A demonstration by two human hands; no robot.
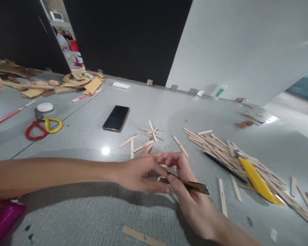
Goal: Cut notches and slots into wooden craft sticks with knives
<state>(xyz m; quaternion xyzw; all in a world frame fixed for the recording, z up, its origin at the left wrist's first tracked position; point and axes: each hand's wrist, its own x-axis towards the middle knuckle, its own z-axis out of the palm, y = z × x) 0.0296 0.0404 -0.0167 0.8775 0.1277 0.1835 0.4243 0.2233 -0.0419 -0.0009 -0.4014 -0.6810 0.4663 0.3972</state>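
Pinching a small stick (pixel 161 178) in our left hand (pixel 136 173) to steady it | right hand (pixel 192 201) grips cutter (pixel 195 187) against it

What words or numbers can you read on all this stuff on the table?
No text here can be read.
The green and white label by the wall: print too blurred.
The red and white strip: any marks too small.
The phone: screen dark, no text.
The yellow cutter: no readable brand.
The dark tool in the right hand: no print shows.
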